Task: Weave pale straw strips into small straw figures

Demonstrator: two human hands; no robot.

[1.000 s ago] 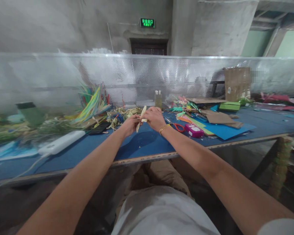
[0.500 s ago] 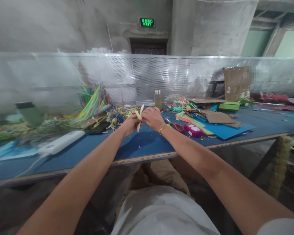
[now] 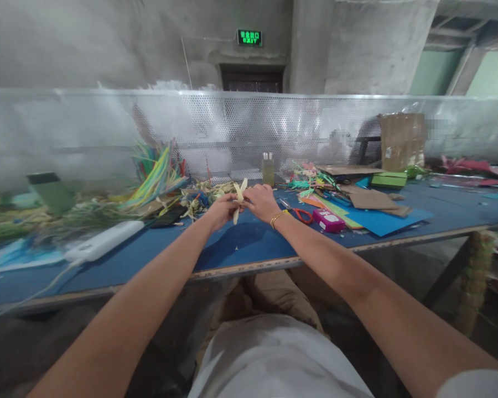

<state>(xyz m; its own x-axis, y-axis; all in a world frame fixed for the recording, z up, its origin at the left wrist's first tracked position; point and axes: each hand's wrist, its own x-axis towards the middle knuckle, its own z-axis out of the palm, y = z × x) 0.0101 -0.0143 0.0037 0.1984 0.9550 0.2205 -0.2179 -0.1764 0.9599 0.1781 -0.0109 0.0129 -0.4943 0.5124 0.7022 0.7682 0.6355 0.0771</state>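
Pale yellow strips (image 3: 240, 191), crossed like a small flower, stand between my two hands above the blue tabletop. My left hand (image 3: 223, 212) pinches them from the left with bent fingers. From the right, my right hand (image 3: 260, 200) closes on the same strips, its fingertips meeting those of the left. The fingers hide where the strips join. Behind the hands lies a heap of similar pale strips (image 3: 226, 189). To the right of my right hand are scissors (image 3: 302, 215) with orange-red handles and a purple box (image 3: 328, 220).
A white power strip (image 3: 104, 241) with a cable lies at left, near a green cup (image 3: 52, 193). Colourful strips (image 3: 160, 171) stand behind. A bottle (image 3: 268, 169) stands before the perforated metal screen (image 3: 240, 121). Blue card (image 3: 392, 220) and cardboard pieces (image 3: 369, 198) lie right.
The crossed strips have tilted and shifted slightly to the right between my fingers. My right hand has moved a little lower and to the right; both hands keep their grip.
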